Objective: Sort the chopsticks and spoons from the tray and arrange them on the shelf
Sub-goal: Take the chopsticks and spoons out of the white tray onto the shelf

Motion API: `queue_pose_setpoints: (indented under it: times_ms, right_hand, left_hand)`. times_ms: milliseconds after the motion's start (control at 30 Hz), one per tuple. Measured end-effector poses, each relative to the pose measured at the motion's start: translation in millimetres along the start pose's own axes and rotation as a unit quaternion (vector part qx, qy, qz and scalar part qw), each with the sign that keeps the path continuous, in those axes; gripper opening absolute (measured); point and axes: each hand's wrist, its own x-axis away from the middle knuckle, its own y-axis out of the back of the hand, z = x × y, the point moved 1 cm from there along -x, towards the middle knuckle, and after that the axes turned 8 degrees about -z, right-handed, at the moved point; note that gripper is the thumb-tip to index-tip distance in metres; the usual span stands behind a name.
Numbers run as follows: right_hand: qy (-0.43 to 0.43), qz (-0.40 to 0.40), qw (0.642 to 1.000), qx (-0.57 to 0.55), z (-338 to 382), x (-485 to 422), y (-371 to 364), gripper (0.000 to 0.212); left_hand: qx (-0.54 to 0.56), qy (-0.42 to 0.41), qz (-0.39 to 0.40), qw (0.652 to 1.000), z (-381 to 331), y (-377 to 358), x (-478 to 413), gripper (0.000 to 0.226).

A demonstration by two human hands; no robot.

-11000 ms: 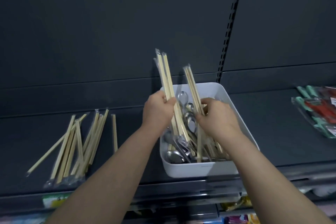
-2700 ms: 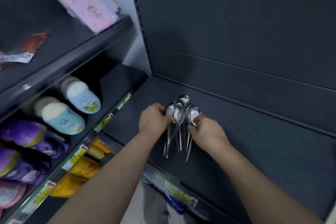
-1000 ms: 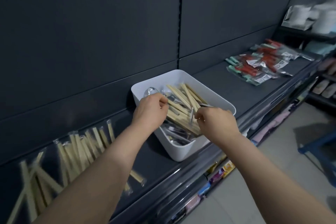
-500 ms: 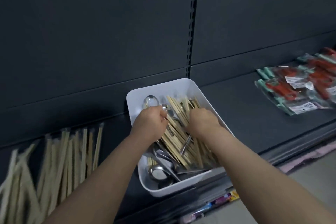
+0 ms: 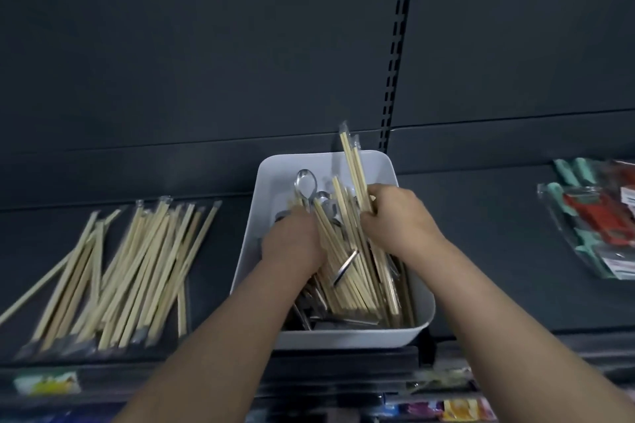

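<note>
A white tray (image 5: pixel 271 182) sits on the dark shelf (image 5: pixel 481 251), filled with wrapped wooden chopsticks (image 5: pixel 347 271) and steel spoons (image 5: pixel 305 184). My right hand (image 5: pixel 395 216) is closed on a wrapped pair of chopsticks (image 5: pixel 352 161) that sticks up over the tray's back rim. My left hand (image 5: pixel 292 244) is down inside the tray among chopsticks and spoons; its fingers are hidden, so its grip is unclear. A loose pile of sorted chopsticks (image 5: pixel 137 268) lies on the shelf left of the tray.
Packets with red and green handles (image 5: pixel 598 216) lie on the shelf at the right. A slotted upright (image 5: pixel 398 45) runs down the dark back panel behind the tray. Price labels and coloured goods (image 5: pixel 457 409) show below the shelf's front edge.
The view has swung to face the tray squarely. My right hand has lifted a pair of chopsticks upright out of the heap. My left hand has sunk deeper into the tray.
</note>
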Motion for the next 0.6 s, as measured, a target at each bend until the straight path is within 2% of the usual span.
queue_pose_setpoints:
  times_ms: [100,233,333,433,600]
  right_hand:
    - [0.022,0.005,1.0,-0.018,4,3,-2,0.014]
    - [0.046,-0.029,0.997,-0.053,23,3,5,0.02]
    - [0.055,-0.041,0.996,-0.053,43,1,6,0.019]
    - [0.05,-0.041,0.996,-0.062,62,2,-2,0.021]
    - [0.057,0.002,0.991,-0.118,109,3,-23,0.025]
  left_hand:
    - [0.059,0.04,0.015,0.997,10,2,-2,0.043]
    - [0.214,0.088,-0.044,0.972,26,16,-2,0.038]
    - [0.3,0.081,-0.078,0.947,36,28,-2,0.037]
    - [0.422,0.095,-0.094,0.897,53,36,-3,0.038]
    - [0.555,0.147,-0.048,0.817,99,65,-1,0.031]
